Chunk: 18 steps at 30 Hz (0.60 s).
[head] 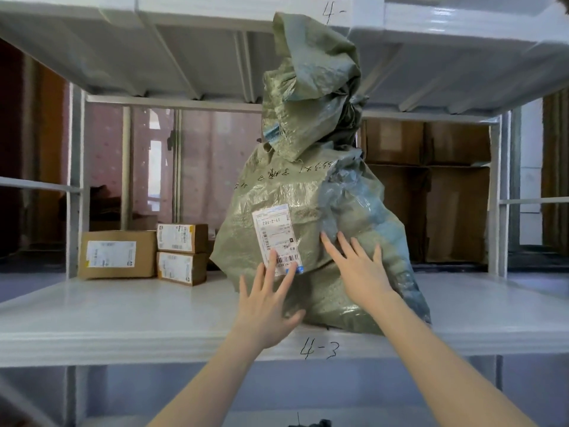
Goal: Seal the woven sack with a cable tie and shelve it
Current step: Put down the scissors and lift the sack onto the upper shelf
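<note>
A green woven sack [311,192] stands upright on the white shelf [123,309] marked "4-3", its neck gathered and its loose top reaching the shelf above. A white shipping label [275,234] is stuck on its front. My left hand [266,306] lies flat with spread fingers against the sack's lower front, fingertips on the label. My right hand [358,269] presses flat on the sack just right of the label, fingers apart. Neither hand grips anything. A cable tie at the neck cannot be made out.
Three labelled cardboard boxes [118,254] sit on the same shelf to the left of the sack. Larger brown cartons [431,186] stand behind on the right. The upper shelf [184,41] hangs low overhead. White uprights [494,195] frame the bay.
</note>
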Each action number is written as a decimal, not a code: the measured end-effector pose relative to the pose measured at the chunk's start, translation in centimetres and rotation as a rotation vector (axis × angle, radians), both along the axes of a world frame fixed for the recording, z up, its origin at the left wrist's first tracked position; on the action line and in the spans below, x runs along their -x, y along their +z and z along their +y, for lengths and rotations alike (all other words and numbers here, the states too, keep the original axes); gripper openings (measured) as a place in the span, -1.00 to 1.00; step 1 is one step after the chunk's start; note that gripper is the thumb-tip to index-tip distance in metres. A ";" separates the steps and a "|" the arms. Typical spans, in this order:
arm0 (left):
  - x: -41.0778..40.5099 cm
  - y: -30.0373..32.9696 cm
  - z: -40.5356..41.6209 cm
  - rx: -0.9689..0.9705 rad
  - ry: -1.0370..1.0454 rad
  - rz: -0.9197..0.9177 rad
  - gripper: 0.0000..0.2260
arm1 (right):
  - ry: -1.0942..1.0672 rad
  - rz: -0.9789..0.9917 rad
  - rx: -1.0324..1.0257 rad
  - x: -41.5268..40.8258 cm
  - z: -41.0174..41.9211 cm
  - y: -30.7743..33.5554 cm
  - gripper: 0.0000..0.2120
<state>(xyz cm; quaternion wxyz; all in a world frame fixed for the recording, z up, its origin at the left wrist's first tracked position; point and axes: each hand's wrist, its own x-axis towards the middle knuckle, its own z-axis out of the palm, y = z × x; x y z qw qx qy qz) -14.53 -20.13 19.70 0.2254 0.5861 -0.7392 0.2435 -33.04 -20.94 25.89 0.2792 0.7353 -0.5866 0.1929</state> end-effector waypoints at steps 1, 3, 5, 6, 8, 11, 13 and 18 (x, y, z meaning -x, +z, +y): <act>0.0 0.0 -0.4 -0.006 0.007 0.011 -0.26 | -0.001 -0.002 -0.005 -0.1 -0.4 0.1 -0.13; 0.0 0.1 -1.1 -0.029 0.017 0.032 -0.27 | -0.006 -0.012 -0.020 -0.4 -1.0 0.2 -0.14; -0.1 0.4 -1.5 -0.064 0.020 0.038 -0.28 | -0.019 -0.012 -0.039 -0.6 -1.5 0.2 -0.15; -0.1 0.6 -1.6 -0.078 0.023 0.035 -0.28 | -0.027 -0.010 -0.046 -0.7 -1.7 0.2 -0.15; -0.3 0.9 -1.7 -0.101 0.036 0.022 -0.29 | -0.037 0.000 -0.055 -0.7 -1.9 0.1 -0.14; -0.5 1.3 -1.6 -0.112 0.074 -0.030 -0.29 | -0.039 0.008 -0.103 -0.6 -1.7 0.4 -0.13; -0.6 1.7 -1.3 -0.133 0.098 -0.059 -0.29 | -0.034 0.011 -0.133 -0.6 -1.5 0.8 -0.12; -1.0 2.6 0.3 -0.142 0.124 -0.121 -0.29 | -0.020 0.037 -0.105 -0.6 -0.4 1.0 -0.10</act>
